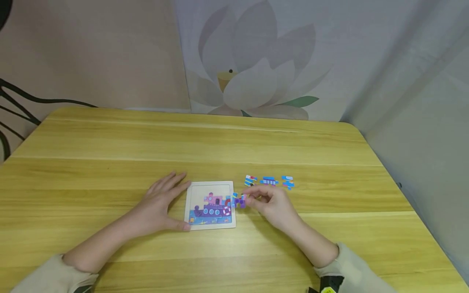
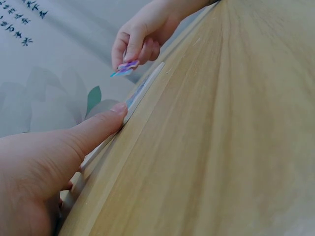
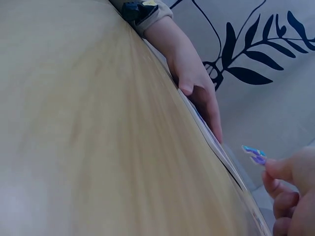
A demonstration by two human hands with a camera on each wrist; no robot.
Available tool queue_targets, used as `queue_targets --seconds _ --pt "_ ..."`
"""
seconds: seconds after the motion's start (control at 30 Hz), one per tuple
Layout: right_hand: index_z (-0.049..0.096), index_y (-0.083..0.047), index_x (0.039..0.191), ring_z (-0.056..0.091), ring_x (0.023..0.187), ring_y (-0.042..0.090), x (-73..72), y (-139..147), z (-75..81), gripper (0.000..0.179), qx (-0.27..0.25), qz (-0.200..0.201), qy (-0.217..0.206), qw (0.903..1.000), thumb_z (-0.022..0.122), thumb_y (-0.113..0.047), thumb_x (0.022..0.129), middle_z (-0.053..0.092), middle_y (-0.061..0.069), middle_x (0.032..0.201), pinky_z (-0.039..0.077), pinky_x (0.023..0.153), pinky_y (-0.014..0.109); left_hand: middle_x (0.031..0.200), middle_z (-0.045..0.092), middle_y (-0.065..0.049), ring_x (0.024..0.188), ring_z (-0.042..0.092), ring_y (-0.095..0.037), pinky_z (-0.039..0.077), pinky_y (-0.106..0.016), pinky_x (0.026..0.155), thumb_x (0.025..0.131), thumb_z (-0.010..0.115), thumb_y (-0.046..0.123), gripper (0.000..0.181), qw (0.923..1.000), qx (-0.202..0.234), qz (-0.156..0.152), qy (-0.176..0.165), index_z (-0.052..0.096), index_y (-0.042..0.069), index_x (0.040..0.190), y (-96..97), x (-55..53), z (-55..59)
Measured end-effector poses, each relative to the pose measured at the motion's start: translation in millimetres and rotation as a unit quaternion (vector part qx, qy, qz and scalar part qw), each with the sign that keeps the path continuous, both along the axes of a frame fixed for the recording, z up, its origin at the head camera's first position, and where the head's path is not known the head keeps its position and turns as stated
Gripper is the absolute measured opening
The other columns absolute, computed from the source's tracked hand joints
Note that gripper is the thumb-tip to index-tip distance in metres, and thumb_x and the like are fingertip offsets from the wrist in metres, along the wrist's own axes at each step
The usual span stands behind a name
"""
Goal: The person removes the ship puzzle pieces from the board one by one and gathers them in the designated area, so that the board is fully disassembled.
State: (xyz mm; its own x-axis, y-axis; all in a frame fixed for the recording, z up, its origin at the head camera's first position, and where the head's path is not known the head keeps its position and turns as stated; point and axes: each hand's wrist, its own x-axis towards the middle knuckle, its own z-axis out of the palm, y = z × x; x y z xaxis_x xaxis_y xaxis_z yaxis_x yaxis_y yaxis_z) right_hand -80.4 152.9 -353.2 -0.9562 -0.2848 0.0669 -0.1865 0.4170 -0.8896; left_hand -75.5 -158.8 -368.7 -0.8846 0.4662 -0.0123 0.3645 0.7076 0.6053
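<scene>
A jigsaw puzzle in a square white-rimmed tray (image 1: 210,227) lies on the table, its lower part filled with a pink and purple ship on blue water. My left hand (image 1: 157,205) rests at the tray's left side with fingers spread, the thumb tip at the near corner and the index fingertip at the far one. Between thumb and index finger, my right hand (image 1: 272,205) pinches a purple and blue puzzle piece (image 1: 239,200) above the tray's right rim. In the right wrist view, the same puzzle piece (image 3: 255,154) is held up off the table, tilted.
Beyond the right hand, three loose pieces lie in a row: a striped puzzle piece (image 1: 250,180), a blue puzzle piece with windows (image 1: 269,180) and a light-blue puzzle piece (image 1: 288,182). A curtain with a flower print (image 1: 253,81) hangs behind the wooden table (image 1: 110,138).
</scene>
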Motion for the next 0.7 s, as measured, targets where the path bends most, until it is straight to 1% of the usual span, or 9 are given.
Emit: queue_targets --seconds 0.17,0.37,0.47,0.6,0.7 --pt "0.074 -0.005 0.096 0.046 0.055 0.011 -3.5 9.6 -0.5 0.014 0.002 -0.004 -0.013 0.9999 0.073 -0.003 0.083 0.071 0.004 0.089 0.038 0.048 0.019 0.158 0.013 -0.014 0.142 0.003 -0.040 -0.001 -0.064 0.108 0.059 0.071 0.072 0.118 1.0000 -0.001 -0.001 0.001 0.034 0.005 0.148 -0.1 -0.2 -0.3" --pt "0.074 -0.004 0.098 0.058 0.069 0.015 -8.8 20.5 -3.1 0.016 0.007 -0.004 -0.027 0.9996 0.072 0.000 0.083 0.071 0.005 0.093 0.047 0.056 0.021 0.158 0.013 -0.014 0.142 0.003 -0.040 -0.001 -0.064 0.108 0.059 0.072 0.071 0.118 1.0000 0.001 0.000 -0.001 0.034 0.005 0.148 0.2 0.3 0.3" --pt "0.074 -0.005 0.098 0.056 0.069 0.015 -11.4 24.1 -4.0 0.016 0.015 -0.006 -0.028 0.9995 0.071 0.001 0.083 0.070 0.005 0.094 0.046 0.056 0.021 0.158 0.013 -0.014 0.142 0.003 -0.040 -0.001 -0.064 0.108 0.059 0.073 0.071 0.117 1.0000 0.002 0.000 -0.002 0.034 0.005 0.148 0.3 0.6 0.8" --pt "0.074 -0.005 0.096 0.051 0.065 0.013 -13.4 26.2 -3.8 0.016 0.022 -0.006 -0.025 0.9994 0.072 0.001 0.083 0.070 0.004 0.092 0.042 0.053 0.019 0.158 0.013 -0.014 0.142 0.003 -0.040 -0.001 -0.064 0.108 0.059 0.072 0.071 0.117 1.0000 0.000 0.001 -0.004 0.034 0.005 0.148 0.3 0.8 1.6" --pt "0.075 -0.005 0.095 0.050 0.064 0.013 -14.0 26.1 -3.1 0.015 0.025 -0.005 -0.025 0.9994 0.071 0.003 0.082 0.070 0.004 0.091 0.041 0.053 0.019 0.158 0.013 -0.014 0.142 0.003 -0.040 -0.001 -0.065 0.108 0.060 0.072 0.071 0.117 1.0000 0.000 0.000 -0.003 0.034 0.006 0.148 0.2 0.8 1.9"
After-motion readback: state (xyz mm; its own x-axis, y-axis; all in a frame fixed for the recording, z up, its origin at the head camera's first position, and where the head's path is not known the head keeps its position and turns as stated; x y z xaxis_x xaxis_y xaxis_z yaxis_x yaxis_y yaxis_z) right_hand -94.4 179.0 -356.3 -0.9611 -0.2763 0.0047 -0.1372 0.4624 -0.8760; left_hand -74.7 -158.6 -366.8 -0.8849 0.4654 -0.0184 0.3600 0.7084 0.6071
